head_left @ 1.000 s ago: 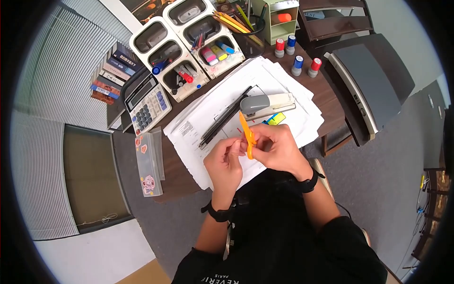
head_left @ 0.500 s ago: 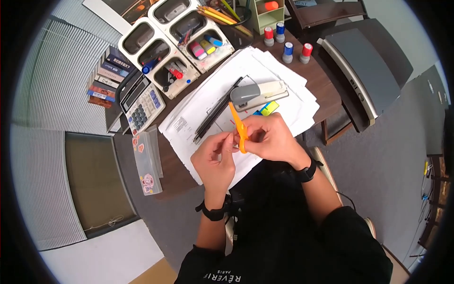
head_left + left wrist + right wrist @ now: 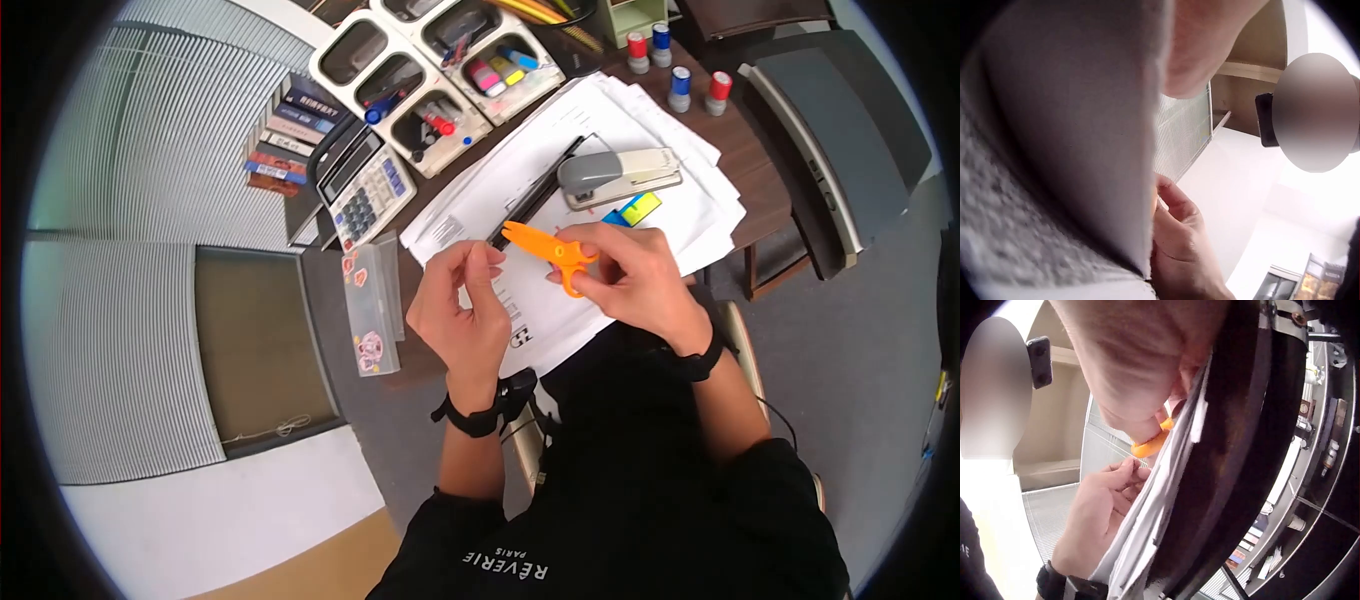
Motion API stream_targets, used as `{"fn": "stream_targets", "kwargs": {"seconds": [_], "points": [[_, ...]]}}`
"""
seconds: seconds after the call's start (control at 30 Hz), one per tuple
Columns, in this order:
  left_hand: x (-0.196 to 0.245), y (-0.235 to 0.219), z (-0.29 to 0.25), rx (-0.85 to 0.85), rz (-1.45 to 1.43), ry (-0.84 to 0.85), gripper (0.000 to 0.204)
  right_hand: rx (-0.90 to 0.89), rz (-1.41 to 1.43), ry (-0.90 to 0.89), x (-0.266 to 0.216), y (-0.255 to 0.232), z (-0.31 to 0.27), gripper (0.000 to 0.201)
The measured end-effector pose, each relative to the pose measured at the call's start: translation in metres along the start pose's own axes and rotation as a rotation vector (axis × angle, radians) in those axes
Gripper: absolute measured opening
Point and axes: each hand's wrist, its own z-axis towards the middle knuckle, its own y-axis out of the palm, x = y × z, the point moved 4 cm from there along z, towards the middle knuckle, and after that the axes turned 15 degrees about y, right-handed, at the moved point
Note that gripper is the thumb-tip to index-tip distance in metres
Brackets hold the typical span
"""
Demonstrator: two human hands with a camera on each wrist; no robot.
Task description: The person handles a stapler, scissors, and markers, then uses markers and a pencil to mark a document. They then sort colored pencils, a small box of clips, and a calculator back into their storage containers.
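Orange scissors point(image 3: 540, 245) are held by their handles in the right hand point(image 3: 640, 283), blades pointing left over the papers. In the right wrist view, part of the orange handle point(image 3: 1149, 446) shows below the right hand point(image 3: 1141, 369). The left hand point(image 3: 462, 310) is at the left of the blade tips, its fingers curled and its thumb against the fingertips; nothing can be made out between them. Stacked printed papers point(image 3: 550, 330) lie beneath both hands. Beyond the scissors are a grey and white stapler point(image 3: 620, 176) and black pens point(image 3: 540, 195).
Yellow and blue tabs point(image 3: 640, 208) lie below the stapler. A calculator point(image 3: 370, 195), a clear stickered case point(image 3: 372, 310) and a pen organizer point(image 3: 440, 125) line the left and back. Red and blue stamps point(image 3: 718, 92) stand back right, near a grey machine point(image 3: 830, 120).
The hands have moved apart, and the scissors have turned from nearly upright to slanting left, their blades now more clearly visible. The desk has shifted to the right and upward in the head view.
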Motion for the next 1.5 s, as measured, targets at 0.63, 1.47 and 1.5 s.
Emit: {"fn": "stream_targets", "kwargs": {"seconds": [0.63,1.47,1.5], "points": [[0.007,0.002,0.002,-0.076,0.429,0.345,0.007,0.062,-0.097,-0.162,-0.001,0.003,0.000,0.041],[0.014,0.004,-0.002,-0.078,0.495,0.446,0.011,0.057,-0.105,-0.152,0.003,0.005,-0.002,0.038],[0.014,0.005,-0.002,-0.083,0.511,0.460,0.011,0.066,-0.100,-0.161,0.003,0.005,-0.002,0.039]]}}
